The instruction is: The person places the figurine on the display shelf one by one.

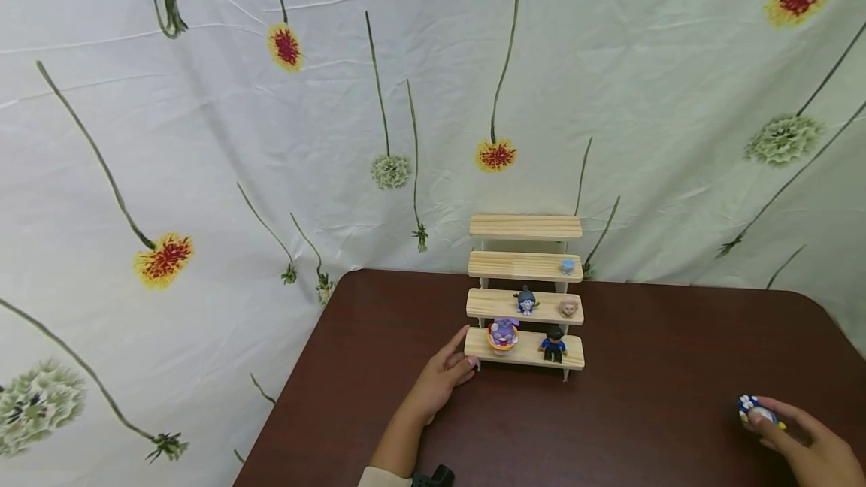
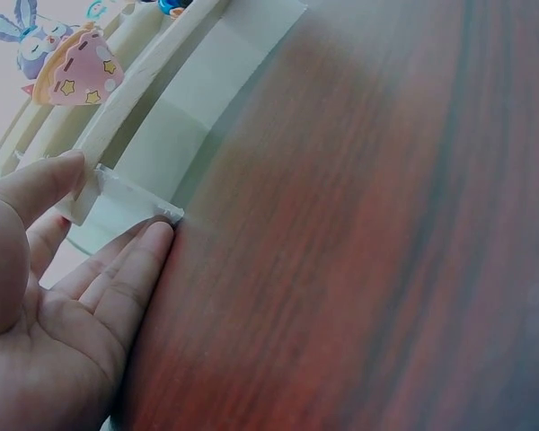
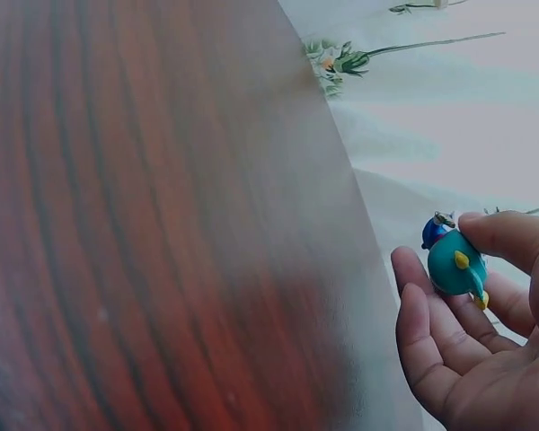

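My left hand (image 1: 436, 385) is at the left end of a tiered wooden display stand (image 1: 526, 267), pinching the lowest board's end between thumb and forefinger. In the left wrist view, its other fingers (image 2: 135, 278) lie nearly straight by the clear side support. Far to the right, my right hand (image 1: 808, 438) holds a small toy figurine (image 3: 456, 263) between thumb and fingers, above the table. Its visible parts are teal, blue and yellow. On the lowest board sit a purple rabbit-eared figure (image 1: 503, 333) and a dark-haired toy figure (image 1: 553, 344) in blue and black.
Higher boards carry a dark-blue figure (image 1: 525, 300), a small beige figure (image 1: 569, 308) and a light-blue piece (image 1: 567, 267). The stand is on a dark brown table (image 1: 649, 397). Behind hangs a pale flower-print cloth (image 1: 433, 111).
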Action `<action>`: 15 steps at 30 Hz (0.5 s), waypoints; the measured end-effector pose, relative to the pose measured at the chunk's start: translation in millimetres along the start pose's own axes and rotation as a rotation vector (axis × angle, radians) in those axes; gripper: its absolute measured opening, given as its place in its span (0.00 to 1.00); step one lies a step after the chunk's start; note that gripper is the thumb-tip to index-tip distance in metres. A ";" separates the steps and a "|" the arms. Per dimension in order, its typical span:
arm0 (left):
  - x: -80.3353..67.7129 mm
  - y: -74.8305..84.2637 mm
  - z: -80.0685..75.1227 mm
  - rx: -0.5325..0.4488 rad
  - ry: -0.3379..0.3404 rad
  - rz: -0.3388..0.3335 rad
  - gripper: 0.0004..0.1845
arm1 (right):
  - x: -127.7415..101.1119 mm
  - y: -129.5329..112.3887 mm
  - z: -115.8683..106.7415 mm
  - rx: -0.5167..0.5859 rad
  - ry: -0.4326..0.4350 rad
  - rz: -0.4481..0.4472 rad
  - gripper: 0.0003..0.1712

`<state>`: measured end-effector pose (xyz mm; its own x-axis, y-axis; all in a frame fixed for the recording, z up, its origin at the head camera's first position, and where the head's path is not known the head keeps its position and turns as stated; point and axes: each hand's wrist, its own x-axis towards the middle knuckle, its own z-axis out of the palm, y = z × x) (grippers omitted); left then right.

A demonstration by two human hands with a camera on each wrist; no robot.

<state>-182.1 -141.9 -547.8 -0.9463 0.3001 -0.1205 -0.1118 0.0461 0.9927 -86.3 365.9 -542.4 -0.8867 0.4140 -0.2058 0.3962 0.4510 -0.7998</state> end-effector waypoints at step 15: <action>0.4 0.0 -0.5 0.000 0.000 -0.003 0.35 | 0.6 -8.5 3.1 0.040 0.014 -0.056 0.40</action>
<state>-182.7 -142.3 -547.8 -0.9457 0.3004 -0.1239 -0.1150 0.0472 0.9922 -90.9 359.9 -537.5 -0.9036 0.4002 -0.1529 0.3363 0.4414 -0.8319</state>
